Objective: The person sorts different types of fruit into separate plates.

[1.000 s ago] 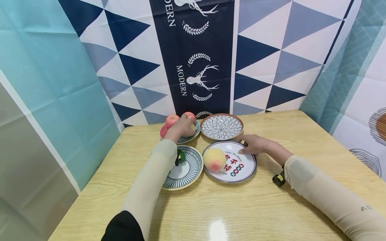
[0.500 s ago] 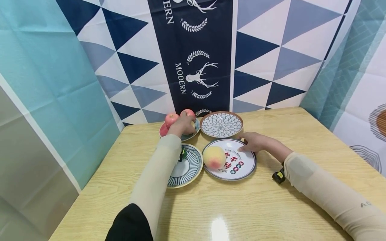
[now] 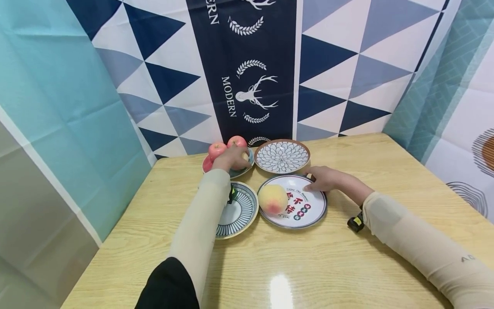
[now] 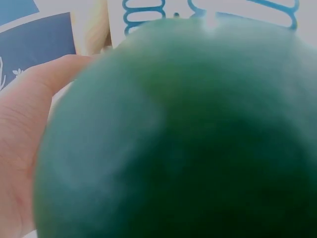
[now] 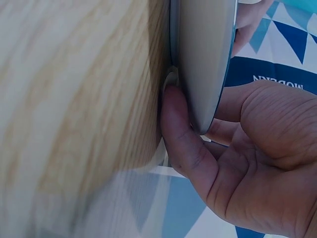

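My left hand (image 3: 231, 158) reaches over the blue-toned plate (image 3: 251, 158) at the back left. Its fingers curl round a pale yellow fruit (image 3: 245, 156), mostly hidden beneath them. Red apples (image 3: 217, 149) lie beside the hand. My right hand (image 3: 325, 178) pinches the rim of the white plate with red lettering (image 3: 308, 197); in the right wrist view, one digit goes under that plate (image 5: 203, 54). A yellow peach with a red blush (image 3: 273, 199) sits at this plate's left side. A large, smooth green round object (image 4: 163, 134), kind unclear, fills the left wrist view.
A striped plate (image 3: 247, 214) lies at front left, partly covered by the left sleeve (image 3: 200, 223). Behind the lettered plate stands a brown-rimmed dish with a flower pattern (image 3: 283, 156). All rest on a wooden table (image 3: 247, 266) against a patterned cloth backdrop (image 3: 328, 64).
The scene sits slightly higher in the head view. My left forearm has shifted a little to the right, while its hand stays over the apples. My right hand keeps its hold on the plate.
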Action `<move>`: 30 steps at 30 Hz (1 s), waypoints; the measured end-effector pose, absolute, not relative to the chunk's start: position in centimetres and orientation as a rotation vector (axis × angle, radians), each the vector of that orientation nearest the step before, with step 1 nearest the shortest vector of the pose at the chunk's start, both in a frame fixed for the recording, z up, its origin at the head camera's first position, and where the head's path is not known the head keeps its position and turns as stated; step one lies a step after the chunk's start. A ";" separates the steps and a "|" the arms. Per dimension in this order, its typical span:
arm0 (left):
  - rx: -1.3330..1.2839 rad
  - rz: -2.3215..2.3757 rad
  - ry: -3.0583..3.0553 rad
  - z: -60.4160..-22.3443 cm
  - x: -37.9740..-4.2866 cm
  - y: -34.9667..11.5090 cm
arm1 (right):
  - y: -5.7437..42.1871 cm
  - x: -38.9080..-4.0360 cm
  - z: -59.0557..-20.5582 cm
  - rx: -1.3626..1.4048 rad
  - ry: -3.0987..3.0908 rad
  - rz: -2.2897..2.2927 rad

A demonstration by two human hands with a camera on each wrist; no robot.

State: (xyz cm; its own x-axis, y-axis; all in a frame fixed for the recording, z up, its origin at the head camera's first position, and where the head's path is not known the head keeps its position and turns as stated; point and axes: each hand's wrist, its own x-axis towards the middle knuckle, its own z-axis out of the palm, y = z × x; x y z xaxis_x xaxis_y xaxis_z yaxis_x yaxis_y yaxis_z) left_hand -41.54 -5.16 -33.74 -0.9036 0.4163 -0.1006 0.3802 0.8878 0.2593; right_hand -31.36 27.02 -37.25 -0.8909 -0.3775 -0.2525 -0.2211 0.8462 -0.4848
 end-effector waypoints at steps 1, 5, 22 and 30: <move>0.613 0.355 2.897 -33.6 -41.6 -5.2 | 27.0 -31.4 -37.2 -0.445 2.684 -0.647; 0.596 0.354 2.890 -33.4 -41.8 -5.4 | 26.9 -31.6 -36.9 -0.448 2.682 -0.648; 0.686 0.313 2.903 -34.0 -41.7 -5.8 | 26.9 -31.6 -37.2 -0.456 2.688 -0.643; 0.695 0.365 2.878 -35.7 -44.3 -6.2 | 26.9 -31.6 -37.2 -0.466 2.690 -0.638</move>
